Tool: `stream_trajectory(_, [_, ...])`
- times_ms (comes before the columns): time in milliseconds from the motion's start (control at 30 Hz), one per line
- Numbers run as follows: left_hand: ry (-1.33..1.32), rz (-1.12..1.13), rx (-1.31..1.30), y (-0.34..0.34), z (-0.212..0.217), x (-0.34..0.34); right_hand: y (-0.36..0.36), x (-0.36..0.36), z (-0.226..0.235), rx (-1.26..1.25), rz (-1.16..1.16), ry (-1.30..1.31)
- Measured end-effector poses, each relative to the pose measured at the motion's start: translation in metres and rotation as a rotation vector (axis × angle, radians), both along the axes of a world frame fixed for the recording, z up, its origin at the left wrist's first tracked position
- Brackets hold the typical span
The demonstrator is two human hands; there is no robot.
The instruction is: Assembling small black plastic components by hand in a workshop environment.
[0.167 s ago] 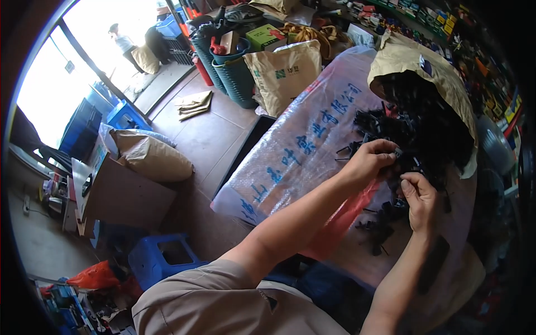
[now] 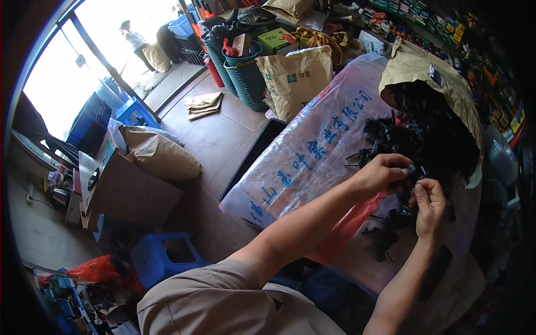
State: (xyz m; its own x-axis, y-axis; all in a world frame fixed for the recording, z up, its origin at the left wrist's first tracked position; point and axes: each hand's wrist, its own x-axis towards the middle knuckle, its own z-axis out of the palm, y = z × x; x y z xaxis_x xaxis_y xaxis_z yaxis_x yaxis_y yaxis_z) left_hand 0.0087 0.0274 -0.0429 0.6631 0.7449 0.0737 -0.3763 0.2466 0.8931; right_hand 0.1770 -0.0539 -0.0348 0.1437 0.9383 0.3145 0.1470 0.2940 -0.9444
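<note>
Both hands meet over a heap of small black plastic parts (image 2: 385,131) spilling from the mouth of a brown paper sack (image 2: 463,100). My left hand (image 2: 385,172) reaches across the table with thumb and fingers pinched on a small dark part (image 2: 413,167). Just below and to the right, my right hand (image 2: 429,205) is closed, thumb pressed against curled fingers. What it grips, if anything, is hidden by the fingers and the dark heap behind. More black parts (image 2: 385,237) lie left of my right wrist.
White woven sheeting (image 2: 290,173) with blue writing covers the table, and red plastic (image 2: 349,226) lies beneath my left forearm. A blue stool (image 2: 162,254) and a full sack (image 2: 159,156) stand to the left. Teal baskets (image 2: 245,84) sit beyond; a person (image 2: 134,42) stands outside.
The whole view has shifted slightly, so the scene sits farther right and lower. My fingertips are a little closer together, both hands still closed.
</note>
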Motion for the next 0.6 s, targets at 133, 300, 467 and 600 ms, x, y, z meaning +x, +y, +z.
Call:
stream_trajectory(133, [0.166,-0.090,0.341,-0.008,0.005,0.002,-0.002,0.010,0.003,-0.092,-0.055,-0.104])
stream_trajectory(300, [0.212,-0.062,0.519,-0.008,0.005,0.004,-0.004,0.013,0.010,-0.154,0.029,-0.167])
stream_trajectory(467, [0.287,-0.064,0.587,-0.009,0.000,0.006,-0.008,0.020,0.010,-0.231,0.176,-0.112])
stream_trajectory(600, [0.275,-0.053,0.401,-0.009,0.004,0.003,-0.004,0.016,0.007,-0.190,0.114,-0.156])
